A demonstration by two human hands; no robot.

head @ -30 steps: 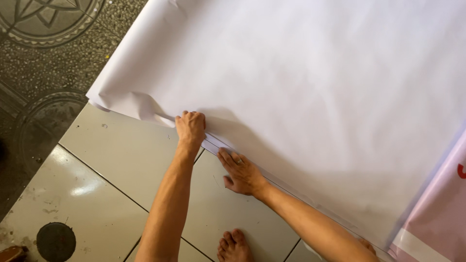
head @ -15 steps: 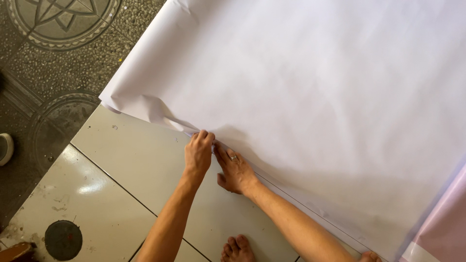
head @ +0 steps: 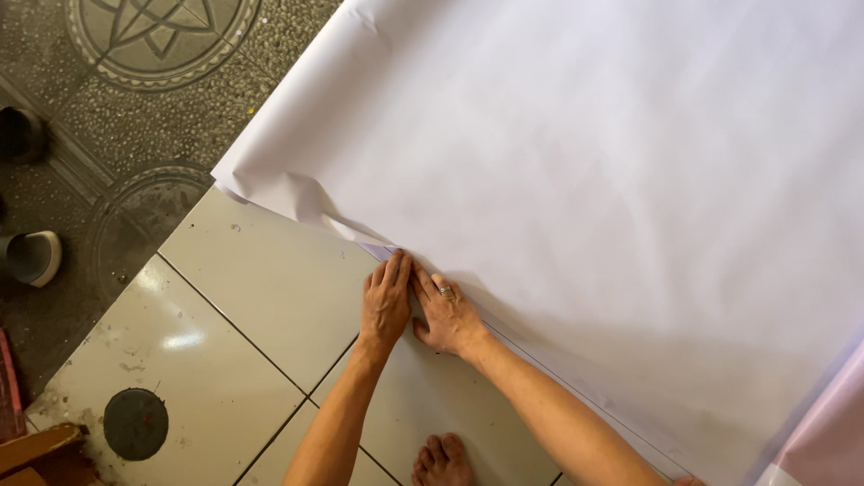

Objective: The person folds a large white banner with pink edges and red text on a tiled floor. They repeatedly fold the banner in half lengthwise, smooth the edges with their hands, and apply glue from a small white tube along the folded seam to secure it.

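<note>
Large white sheet (head: 585,180) spread on tiled floor, near edge apparently folded.

There are no boxes, bags, labels, signs or screens to see here.
</note>
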